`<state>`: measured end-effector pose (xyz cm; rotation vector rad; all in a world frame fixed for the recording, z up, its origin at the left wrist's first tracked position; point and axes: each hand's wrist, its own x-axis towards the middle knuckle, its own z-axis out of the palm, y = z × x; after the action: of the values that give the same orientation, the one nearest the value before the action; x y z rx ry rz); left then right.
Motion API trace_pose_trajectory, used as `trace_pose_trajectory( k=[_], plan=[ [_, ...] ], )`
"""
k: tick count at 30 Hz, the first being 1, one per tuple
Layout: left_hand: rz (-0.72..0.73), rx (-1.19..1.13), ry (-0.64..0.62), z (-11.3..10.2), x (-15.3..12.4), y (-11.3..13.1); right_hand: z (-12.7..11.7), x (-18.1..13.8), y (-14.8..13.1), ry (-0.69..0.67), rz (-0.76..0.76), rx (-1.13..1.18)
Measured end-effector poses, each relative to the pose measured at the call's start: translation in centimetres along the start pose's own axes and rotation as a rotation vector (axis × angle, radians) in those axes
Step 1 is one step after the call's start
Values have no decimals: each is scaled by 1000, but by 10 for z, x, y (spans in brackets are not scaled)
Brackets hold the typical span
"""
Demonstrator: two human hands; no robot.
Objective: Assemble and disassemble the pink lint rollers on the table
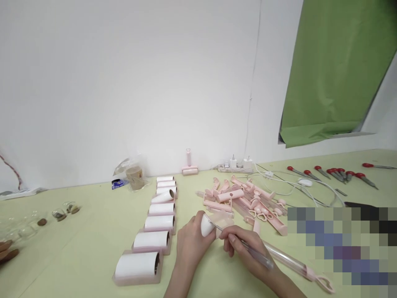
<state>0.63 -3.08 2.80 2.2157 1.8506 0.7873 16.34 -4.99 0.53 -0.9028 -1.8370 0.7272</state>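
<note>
In the head view, the left hand [194,236] is curled around a white roll [206,225], with its end turned toward the right hand [243,246]. The right hand grips a slim tool [259,256] like a pen; its thin metal tip reaches the near end of the roll, though whether it touches is too small to tell. So the roll sits within the left hand's grasp, just left of the right hand's fingers, above the table [83,256].

To the left of the left hand, a row of white rolls [151,240] runs away toward the wall [139,82], lying in pale pink trays [136,280]; one farther along is tilted. Ahead of the right hand lies a heap of pink plastic parts [231,195], with heart-shaped loops on its near right side. Just right of the right hand is a clear tube [287,257] with a pink heart-shaped end.

Well ahead of both hands, a pink roller [190,170] stands by the wall, with a power strip [235,169] to its right and a plastic bag [136,176] to its left. Far to the right of the right hand lie red-handled tools [340,174], beyond white cables [290,191].
</note>
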Motion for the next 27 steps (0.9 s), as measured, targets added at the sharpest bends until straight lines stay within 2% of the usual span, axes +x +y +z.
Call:
trace_pose_trajectory(
  k=[6, 12, 17, 20, 23, 27],
  plan=[
    [-1, 4, 21, 3, -2, 0, 0, -5, 3, 19, 48, 49],
    [22, 105, -5, 7, -2, -1, 0, -3, 12, 66, 133, 58],
    [-16, 195, -32, 2, 5, 0, -14, 14, 16, 137, 213, 178],
    [37, 190, -24, -6, 15, 7, -27, 34, 3, 92, 220, 228],
    [157, 69, -3, -14, 28, 18, -37, 58, -14, 30, 298, 110],
    [256, -311, 7, -12, 45, 26, -46, 87, -23, 28, 309, -227]
  ],
)
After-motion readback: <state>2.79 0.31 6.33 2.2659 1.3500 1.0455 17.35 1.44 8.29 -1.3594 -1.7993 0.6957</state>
